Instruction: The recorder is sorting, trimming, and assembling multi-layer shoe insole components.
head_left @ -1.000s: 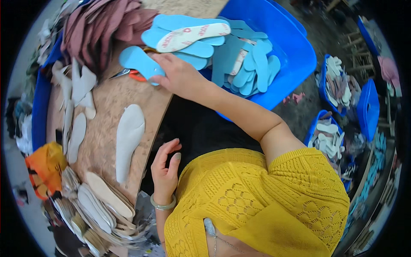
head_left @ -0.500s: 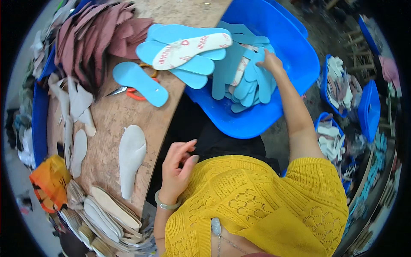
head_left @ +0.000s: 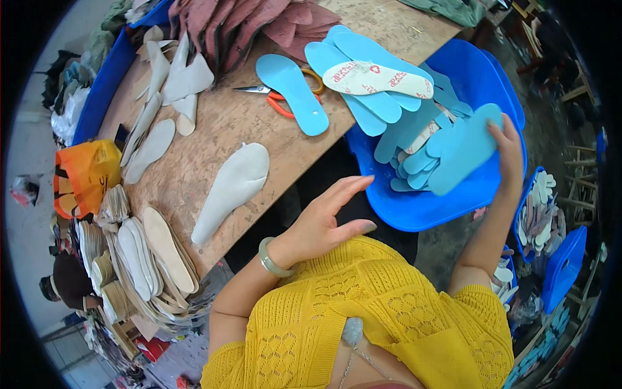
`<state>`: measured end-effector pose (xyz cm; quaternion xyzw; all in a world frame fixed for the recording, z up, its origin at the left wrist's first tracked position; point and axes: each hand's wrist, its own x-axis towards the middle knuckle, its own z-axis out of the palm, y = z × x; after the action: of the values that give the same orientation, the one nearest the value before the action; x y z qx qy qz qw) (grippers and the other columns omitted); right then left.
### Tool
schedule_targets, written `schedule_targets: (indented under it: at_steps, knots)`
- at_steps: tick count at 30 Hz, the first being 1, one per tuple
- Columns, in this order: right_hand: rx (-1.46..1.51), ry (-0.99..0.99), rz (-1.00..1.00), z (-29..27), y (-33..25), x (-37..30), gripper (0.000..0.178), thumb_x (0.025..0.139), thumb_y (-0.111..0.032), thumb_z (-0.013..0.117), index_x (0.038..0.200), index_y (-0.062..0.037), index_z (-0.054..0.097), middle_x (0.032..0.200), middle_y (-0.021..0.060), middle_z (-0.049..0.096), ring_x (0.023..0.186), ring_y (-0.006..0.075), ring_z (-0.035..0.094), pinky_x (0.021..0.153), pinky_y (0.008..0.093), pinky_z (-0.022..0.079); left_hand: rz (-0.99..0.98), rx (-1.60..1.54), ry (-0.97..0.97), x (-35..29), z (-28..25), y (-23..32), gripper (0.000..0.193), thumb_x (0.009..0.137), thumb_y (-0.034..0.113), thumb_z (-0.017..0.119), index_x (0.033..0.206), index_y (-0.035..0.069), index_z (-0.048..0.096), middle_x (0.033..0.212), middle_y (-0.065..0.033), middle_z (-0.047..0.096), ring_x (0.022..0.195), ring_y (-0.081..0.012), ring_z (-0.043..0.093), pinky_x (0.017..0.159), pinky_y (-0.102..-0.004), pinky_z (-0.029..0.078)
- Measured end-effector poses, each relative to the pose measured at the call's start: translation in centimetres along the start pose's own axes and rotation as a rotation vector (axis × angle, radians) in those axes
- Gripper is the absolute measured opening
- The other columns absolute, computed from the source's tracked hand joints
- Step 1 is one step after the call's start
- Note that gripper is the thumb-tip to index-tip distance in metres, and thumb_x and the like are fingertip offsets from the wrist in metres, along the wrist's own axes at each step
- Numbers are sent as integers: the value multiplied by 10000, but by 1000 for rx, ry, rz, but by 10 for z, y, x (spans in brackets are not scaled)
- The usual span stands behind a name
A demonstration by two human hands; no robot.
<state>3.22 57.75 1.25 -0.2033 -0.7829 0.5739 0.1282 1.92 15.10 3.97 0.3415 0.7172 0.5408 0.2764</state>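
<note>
My right hand (head_left: 508,146) pinches a light-blue insole (head_left: 468,152) at its edge, raised over the blue plastic tub (head_left: 421,217). Inside the tub lies a heap of more blue insoles (head_left: 418,170). My left hand (head_left: 327,220) is empty with its fingers apart, in front of my body near the table edge. On the table's right edge sits a fanned stack of blue insoles (head_left: 372,117), topped by a white insole with red print (head_left: 379,82). A single blue insole (head_left: 291,91) partly covers orange-handled scissors (head_left: 278,107). One whitish insole (head_left: 233,188) lies alone near the table's front.
Mauve cut pieces (head_left: 233,26) are piled at the table's back. White scraps (head_left: 184,81) lie at the left. Stacked beige insoles (head_left: 170,249) and an orange bag (head_left: 87,178) are at the left front. Filled blue bins (head_left: 538,214) stand right on the floor.
My right hand has lifted a blue insole out of the heap and moved right. My left hand has moved rightward, its fingers stretching out. The whole view has shifted.
</note>
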Motion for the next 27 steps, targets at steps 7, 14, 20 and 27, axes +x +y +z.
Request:
schedule_targets:
  at_steps: [7, 14, 20, 27]
  knots:
    - [837, -438, -752, 141, -66, -84, 411, 888, -205, 680, 1229, -46, 515, 916, 104, 650, 806, 204, 644, 711, 316, 518, -178, -703, -306, -17, 9, 17, 879, 812, 344, 733, 1492, 50, 261, 1185, -82, 543, 1105, -151, 523, 965, -317, 418]
    - [224, -1220, -775, 191, -124, -73, 579, 680, -305, 840, 1107, 18, 622, 1147, 191, 639, 973, 278, 651, 861, 357, 516, -127, 532, 464, -127, -25, 15, 617, 739, 119, 719, 1317, 89, 504, 929, -87, 551, 832, -259, 579, 704, -339, 464]
    - [-446, -1022, -1036, 255, -148, -142, 808, 662, -416, 804, 1327, -64, 510, 1398, 183, 459, 1197, 376, 503, 981, 397, 431, -237, 760, 638, -182, -39, 11, 651, 668, 71, 717, 1289, 74, 523, 949, -112, 544, 863, -311, 586, 719, -379, 484]
    - [-253, -1034, -831, 310, -144, -111, 648, 718, -285, 800, 1291, -91, 570, 1278, 126, 529, 1194, 313, 512, 987, 366, 418, -90, 464, 988, -167, -75, -13, 625, 710, 88, 736, 1294, 46, 515, 1077, -156, 593, 976, -331, 588, 860, -388, 469]
